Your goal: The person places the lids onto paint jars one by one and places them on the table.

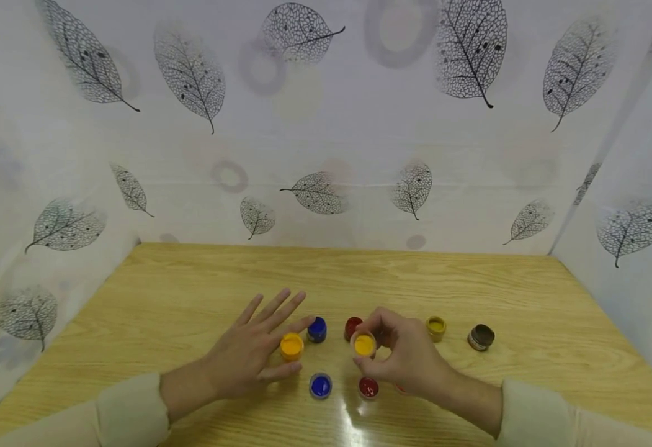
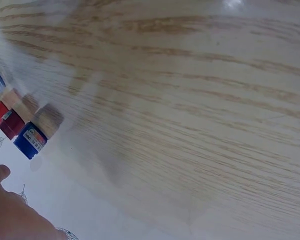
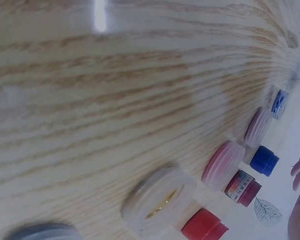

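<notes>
My left hand (image 1: pixel 253 347) is spread, fingers mostly straight, with its thumb and index finger on either side of a small orange-yellow paint jar (image 1: pixel 291 346). A round clear lid (image 1: pixel 364 345) with yellow paint inside is pinched between thumb and fingers of my right hand (image 1: pixel 406 351). It overlaps the edge of a dark red paint jar (image 1: pixel 353 326) in the head view. Close to the left index fingertip stands a blue paint jar (image 1: pixel 317 329). Nearer to me lie a lid with blue paint (image 1: pixel 321 385) and another with dark red paint (image 1: pixel 368 388).
Right of my right hand stand an olive-yellow jar (image 1: pixel 436 328) and a dark brown jar (image 1: pixel 481 337). My right hand mostly hides a red lid in the head view. A red jar (image 3: pixel 205 225) shows in the right wrist view. Leaf-printed cloth (image 1: pixel 314 124) borders the wooden table (image 1: pixel 192 273).
</notes>
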Demonstrator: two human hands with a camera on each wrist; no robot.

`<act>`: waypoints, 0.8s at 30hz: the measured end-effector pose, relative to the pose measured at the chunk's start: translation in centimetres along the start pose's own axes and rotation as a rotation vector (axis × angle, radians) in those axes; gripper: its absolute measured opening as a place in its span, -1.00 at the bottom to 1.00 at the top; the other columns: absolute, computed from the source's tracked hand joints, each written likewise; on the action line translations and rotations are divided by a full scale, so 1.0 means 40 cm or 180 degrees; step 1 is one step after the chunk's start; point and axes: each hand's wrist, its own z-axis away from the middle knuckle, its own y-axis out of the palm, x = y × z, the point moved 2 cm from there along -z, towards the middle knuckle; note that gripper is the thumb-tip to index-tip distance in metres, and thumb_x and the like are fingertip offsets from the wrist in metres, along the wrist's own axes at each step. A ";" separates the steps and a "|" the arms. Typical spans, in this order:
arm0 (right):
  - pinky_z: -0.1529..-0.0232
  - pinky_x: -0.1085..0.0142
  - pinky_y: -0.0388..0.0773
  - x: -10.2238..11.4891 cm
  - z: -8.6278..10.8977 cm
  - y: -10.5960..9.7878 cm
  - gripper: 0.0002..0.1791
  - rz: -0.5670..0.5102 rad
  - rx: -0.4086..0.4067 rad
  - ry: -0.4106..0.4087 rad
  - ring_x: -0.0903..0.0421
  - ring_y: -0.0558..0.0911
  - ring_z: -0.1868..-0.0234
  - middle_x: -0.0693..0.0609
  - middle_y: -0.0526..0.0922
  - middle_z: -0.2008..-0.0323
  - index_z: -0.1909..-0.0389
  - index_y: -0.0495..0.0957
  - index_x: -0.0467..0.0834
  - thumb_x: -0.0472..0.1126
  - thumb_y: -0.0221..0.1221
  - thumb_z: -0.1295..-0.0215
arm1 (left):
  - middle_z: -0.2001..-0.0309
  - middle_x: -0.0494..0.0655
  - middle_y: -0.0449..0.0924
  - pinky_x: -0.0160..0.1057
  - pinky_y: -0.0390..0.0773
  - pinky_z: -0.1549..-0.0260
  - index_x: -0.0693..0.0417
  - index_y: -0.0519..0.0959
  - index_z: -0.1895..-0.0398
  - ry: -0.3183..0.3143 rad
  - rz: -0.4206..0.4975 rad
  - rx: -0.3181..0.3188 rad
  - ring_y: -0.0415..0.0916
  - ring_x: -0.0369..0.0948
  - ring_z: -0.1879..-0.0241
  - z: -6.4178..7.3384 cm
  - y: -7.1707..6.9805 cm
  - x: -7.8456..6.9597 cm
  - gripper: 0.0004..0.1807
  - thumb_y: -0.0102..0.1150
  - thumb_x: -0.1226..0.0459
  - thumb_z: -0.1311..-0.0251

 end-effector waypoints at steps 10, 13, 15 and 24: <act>0.12 0.28 0.72 -0.006 0.003 0.006 -0.66 -0.0135 0.0074 -0.0025 0.17 0.72 0.23 -0.02 0.69 0.23 0.24 0.50 -0.17 -0.43 0.42 -0.01 | -0.58 0.02 0.04 0.33 0.14 -0.38 -0.22 0.30 -0.49 0.0027 -0.0062 -0.0037 0.00 0.05 -0.56 0.002 0.004 0.001 -0.30 0.02 -0.21 -0.34; 0.19 0.31 0.72 -0.006 0.004 0.006 -0.66 -0.0110 0.0082 0.0021 0.22 0.70 0.29 -0.02 0.69 0.24 0.23 0.51 -0.18 -0.33 0.46 -0.04 | -0.58 0.01 0.03 0.33 0.14 -0.38 -0.22 0.30 -0.49 0.0032 -0.0045 -0.0050 0.00 0.05 -0.56 0.002 0.004 0.000 -0.30 -0.04 -0.23 -0.37; 0.27 0.32 0.72 -0.005 0.005 0.004 -0.64 -0.0089 0.0081 0.0080 0.25 0.67 0.35 -0.02 0.69 0.24 0.23 0.52 -0.18 -0.24 0.49 -0.03 | -0.59 0.00 0.02 0.32 0.12 -0.39 -0.22 0.28 -0.50 0.0024 -0.0031 -0.0034 -0.01 0.04 -0.56 0.003 0.004 -0.001 -0.30 -0.09 -0.26 -0.38; 0.37 0.29 0.71 -0.004 0.005 0.012 -0.64 -0.0161 -0.0042 -0.0184 0.27 0.65 0.40 -0.09 0.72 0.28 0.19 0.62 -0.27 -0.25 0.48 0.00 | -0.59 -0.02 0.01 0.31 0.12 -0.40 -0.22 0.28 -0.50 0.0034 -0.0029 -0.0010 0.02 0.03 -0.55 0.004 0.005 -0.007 -0.29 -0.10 -0.27 -0.38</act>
